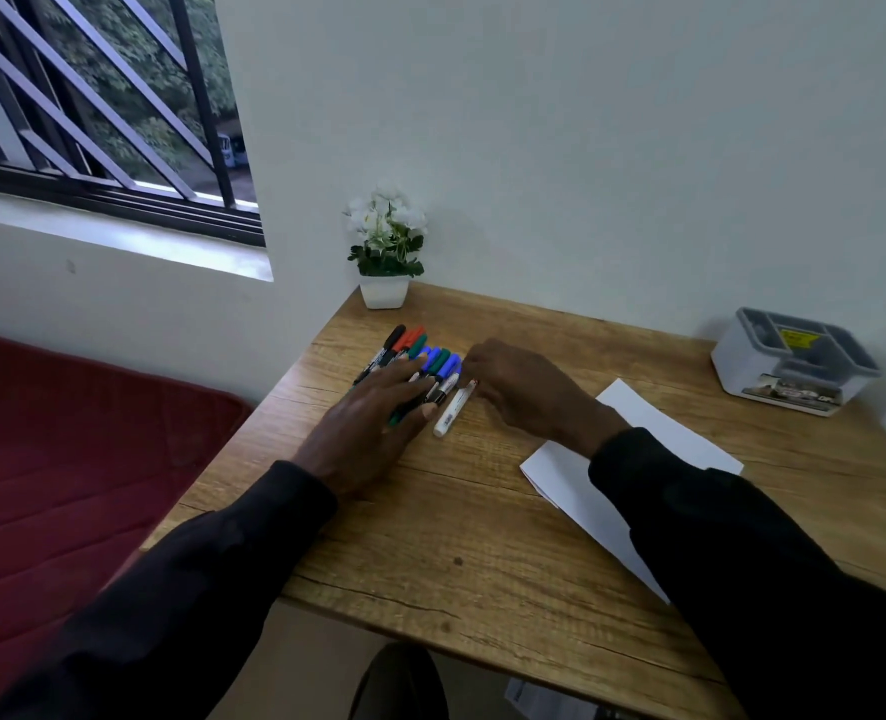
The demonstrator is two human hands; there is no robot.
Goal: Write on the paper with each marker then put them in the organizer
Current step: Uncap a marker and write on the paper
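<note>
Several markers (420, 356) with black, red, green and blue caps lie side by side at the table's far left. My left hand (373, 413) rests flat on them with straight fingers. One white marker (453, 407) lies apart, just right of the row. My right hand (524, 389) has its curled fingers at that marker's far, red-tipped end; whether they grip it is hidden. A white sheet of paper (654, 433) lies to the right, partly under my right sleeve. The grey organizer (794, 361) with several compartments stands at the far right corner.
A small white pot of white flowers (386, 246) stands at the table's back left corner against the wall. The wooden table (456, 537) ends on the left beside a red mattress (66, 459). A barred window is at upper left.
</note>
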